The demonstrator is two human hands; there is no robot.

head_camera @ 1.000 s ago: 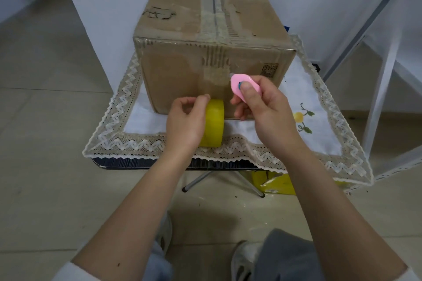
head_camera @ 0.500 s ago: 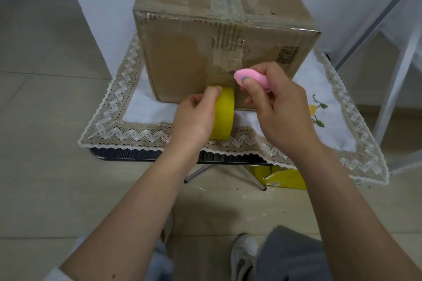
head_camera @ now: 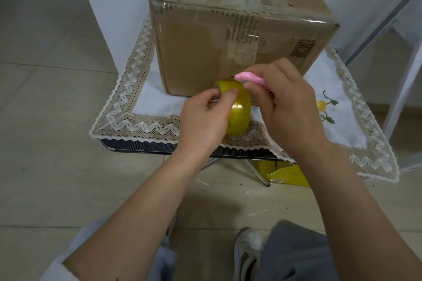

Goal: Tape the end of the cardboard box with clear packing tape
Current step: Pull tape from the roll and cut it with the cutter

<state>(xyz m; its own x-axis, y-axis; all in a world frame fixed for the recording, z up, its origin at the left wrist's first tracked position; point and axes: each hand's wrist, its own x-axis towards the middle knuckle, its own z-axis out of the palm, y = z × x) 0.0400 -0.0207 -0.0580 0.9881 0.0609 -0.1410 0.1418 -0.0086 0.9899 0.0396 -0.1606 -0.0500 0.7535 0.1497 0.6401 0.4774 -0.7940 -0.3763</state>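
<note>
A brown cardboard box (head_camera: 194,52) stands on a small table, its near end facing me, with old tape strips down the top seam and over the end. My left hand (head_camera: 203,121) grips a yellowish roll of clear packing tape (head_camera: 239,109) held on edge just in front of the box's lower end. My right hand (head_camera: 285,102) holds a small pink cutter (head_camera: 249,78) with its tip at the top of the roll, close to the box face. Whether tape runs from the roll to the box is hidden by my hands.
A white cloth with a lace border (head_camera: 137,121) and a lemon embroidery (head_camera: 324,107) covers the table. A yellow package (head_camera: 287,173) lies on the tiled floor beneath. White walls rise behind; a white frame (head_camera: 402,89) stands at the right. My legs and shoe (head_camera: 246,255) are below.
My view has moved closer to the box. The roll has tilted so its outer band faces me, and the pink cutter has come down from the box face onto the top of the roll.
</note>
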